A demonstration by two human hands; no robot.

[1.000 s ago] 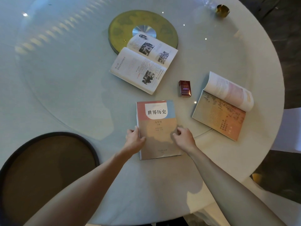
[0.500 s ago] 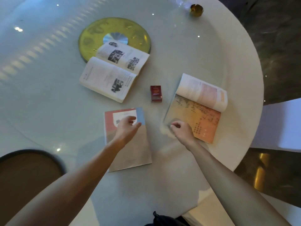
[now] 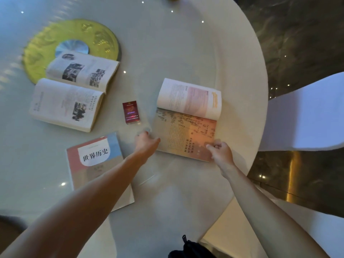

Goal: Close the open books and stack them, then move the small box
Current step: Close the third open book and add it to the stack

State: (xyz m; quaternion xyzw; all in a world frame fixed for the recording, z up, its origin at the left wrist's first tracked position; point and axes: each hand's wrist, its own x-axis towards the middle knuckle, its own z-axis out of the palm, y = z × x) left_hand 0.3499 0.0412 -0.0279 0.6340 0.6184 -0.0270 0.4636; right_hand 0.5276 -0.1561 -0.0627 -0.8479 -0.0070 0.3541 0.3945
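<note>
So one book (image 3: 96, 164) lay shut; both hands, left hand (image 3: 146, 144) and right hand (image 3: 220, 151), pinched the open book (image 3: 188, 120) at centre right; another book (image 3: 72, 92) and the box (image 3: 130, 112) waited.

Table (image 3: 186, 43) w/ books (image 3: 74, 101), small box (image 3: 130, 112)

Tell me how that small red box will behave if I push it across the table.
The box lies flat, so it probably slides rather than tips. The table looks glossy, so expect little grip. Being small, it is likely light and may spin if pushed off-centre.
</note>
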